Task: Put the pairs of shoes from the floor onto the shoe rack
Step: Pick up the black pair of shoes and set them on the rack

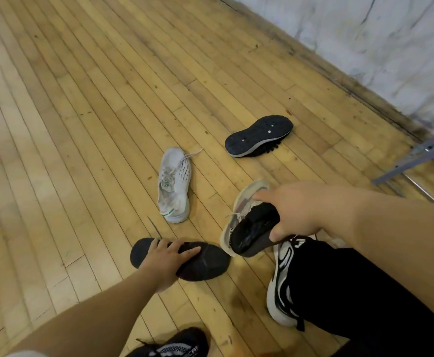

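Black shoe (205,264) lies under left grip (169,258); right grip (295,210) clasps sneaker (239,202).

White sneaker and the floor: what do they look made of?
White sneaker: seemingly knit fabric, matte, with woven-looking texture and laces; sole probably rubber. Floor: wood strips, lightly glossy, with visible grain, seams and knots.

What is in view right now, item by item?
white sneaker: one, white, centre, alone.
overturned shoe: one, black, sole up, nearest the wall.
flat shoe: one, black, lower centre, under left grip.
grey sneaker: one, grey, in right grip.
dark shoe: one, black, against grey sneaker, same grip.
metal frame: one, grey, right edge.
floor: tan wood.
wall: white, top right.
worn shoes: two, black-and-white right, black at bottom edge.
left grip: holds flat shoe.
right grip: holds grey sneaker and dark shoe.
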Action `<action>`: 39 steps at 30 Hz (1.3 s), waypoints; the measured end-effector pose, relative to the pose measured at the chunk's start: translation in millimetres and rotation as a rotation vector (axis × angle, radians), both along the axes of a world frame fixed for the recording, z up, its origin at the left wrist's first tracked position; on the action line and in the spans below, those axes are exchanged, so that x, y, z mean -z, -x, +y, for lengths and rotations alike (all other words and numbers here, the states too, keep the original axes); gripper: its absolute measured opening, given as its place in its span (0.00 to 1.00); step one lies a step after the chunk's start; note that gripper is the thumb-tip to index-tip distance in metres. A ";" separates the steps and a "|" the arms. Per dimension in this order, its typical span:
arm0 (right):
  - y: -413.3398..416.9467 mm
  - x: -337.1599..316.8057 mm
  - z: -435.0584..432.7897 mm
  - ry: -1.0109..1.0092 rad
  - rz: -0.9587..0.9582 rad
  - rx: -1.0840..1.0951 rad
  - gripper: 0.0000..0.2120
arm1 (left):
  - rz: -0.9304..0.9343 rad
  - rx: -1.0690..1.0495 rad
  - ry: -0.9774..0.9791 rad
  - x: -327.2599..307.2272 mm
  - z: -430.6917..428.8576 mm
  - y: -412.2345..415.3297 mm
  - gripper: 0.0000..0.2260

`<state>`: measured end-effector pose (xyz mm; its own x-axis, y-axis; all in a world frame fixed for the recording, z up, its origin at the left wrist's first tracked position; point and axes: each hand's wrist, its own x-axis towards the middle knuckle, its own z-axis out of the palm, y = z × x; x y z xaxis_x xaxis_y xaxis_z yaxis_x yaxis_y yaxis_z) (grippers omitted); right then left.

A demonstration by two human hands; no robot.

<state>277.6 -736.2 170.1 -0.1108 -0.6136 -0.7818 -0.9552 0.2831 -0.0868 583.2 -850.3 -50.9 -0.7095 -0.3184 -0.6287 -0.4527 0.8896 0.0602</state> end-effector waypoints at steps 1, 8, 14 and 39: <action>4.3 -2.2 -1.1 -0.006 0.000 0.023 0.40 | 0.027 -0.015 -0.054 -5.5 -2.4 -1.4 0.41; 37.6 -34.9 -8.3 0.023 -0.009 0.203 0.50 | 0.207 -0.660 -0.670 -58.1 1.3 -17.6 0.35; 46.2 -62.3 1.1 0.095 0.080 0.276 0.50 | 0.556 -1.091 -1.155 -100.5 6.1 19.6 0.19; 73.3 -67.9 88.0 0.241 0.017 0.530 0.48 | 0.568 -1.092 -0.487 -101.4 18.6 119.6 0.26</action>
<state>204.2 -648.2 238.0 -0.4628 -0.6311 -0.6225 -0.6901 0.6973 -0.1939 463.5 -831.7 50.4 -0.4353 -0.7182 -0.5428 -0.7234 -0.0798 0.6858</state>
